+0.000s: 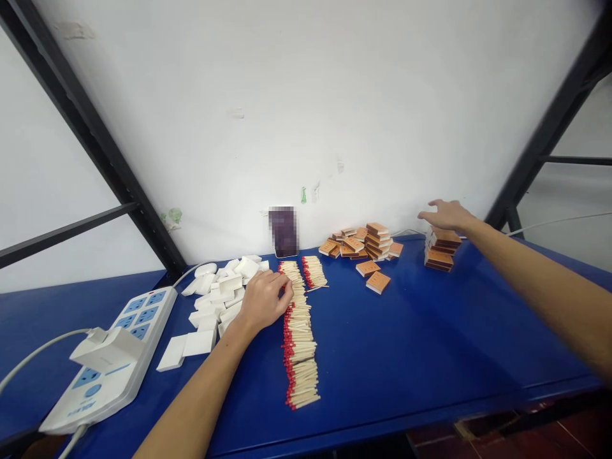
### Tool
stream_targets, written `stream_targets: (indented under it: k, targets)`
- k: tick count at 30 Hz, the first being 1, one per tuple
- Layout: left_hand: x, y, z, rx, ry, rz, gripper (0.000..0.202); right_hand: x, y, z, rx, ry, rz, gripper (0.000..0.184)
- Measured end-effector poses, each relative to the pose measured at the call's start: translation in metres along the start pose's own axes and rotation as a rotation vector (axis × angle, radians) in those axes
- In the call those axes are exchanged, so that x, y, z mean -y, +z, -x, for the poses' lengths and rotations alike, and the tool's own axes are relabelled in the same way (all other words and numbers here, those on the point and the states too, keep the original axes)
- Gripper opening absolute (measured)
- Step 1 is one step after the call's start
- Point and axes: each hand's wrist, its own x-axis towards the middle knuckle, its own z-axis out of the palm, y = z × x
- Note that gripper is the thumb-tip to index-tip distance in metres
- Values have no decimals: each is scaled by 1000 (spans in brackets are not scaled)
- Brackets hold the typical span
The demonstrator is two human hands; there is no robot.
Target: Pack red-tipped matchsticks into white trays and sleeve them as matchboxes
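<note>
My left hand [266, 298] is closed, its fingers curled at the left edge of a long row of red-headed matches [300, 344]; whatever its fingertips hold is hidden. A shorter group of matches [313, 273] lies just beyond, to the right. White inner matchbox trays [222, 290] are heaped directly left of this hand. Over on the right, my right hand [444, 215] is open, with fingers stretched leftward, just above a stack of brown matchbox covers [440, 255]. Nothing shows in its fingers.
More matchbox covers [354, 245] lie in a loose pile near the wall, two of them apart in front. A phone-like dark slab [284, 233] leans on the wall. At left stands a white power strip [143, 357] with a plugged-in charger [109, 349] and cables. Black metal posts frame the blue table [406, 357].
</note>
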Motion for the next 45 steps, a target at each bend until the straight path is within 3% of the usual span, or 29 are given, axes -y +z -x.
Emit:
stream_targets:
  k: [3,6,8,10,16,21,24,29,33,37,41,45]
  targets:
    - [3,-4,-2,7,3,-148,28,39,-12,23,-5,-33,-61,44]
    - [9,-9,-2,10,-39,-232,27,88,-18,63,-5,-238,-240,29]
    - [17,-14,-2,29,-60,-274,29,114,-16,91,147,-480,-258,26]
    - [27,-20,-1,73,-67,-279,32,127,-9,115,301,-613,-180,25]
    - [56,-40,5,183,-150,-254,38,119,21,145,278,-604,-106,33]
    - [62,-34,11,275,-212,-309,41,116,36,146,315,-663,-151,28]
    - [60,-27,12,249,-217,-360,37,122,38,149,344,-717,-178,22]
    - [58,-25,12,197,-220,-399,26,135,32,155,331,-663,-157,24]
    - [57,-28,10,124,-192,-385,27,143,26,159,240,-631,-158,32]
    - [55,-33,8,44,-197,-362,28,154,22,165,168,-644,-206,27]
    - [49,-39,5,-44,-189,-317,28,176,24,168,333,-711,-254,20]
    - [38,-37,2,-135,-189,-222,30,196,36,165,416,-666,-242,18]
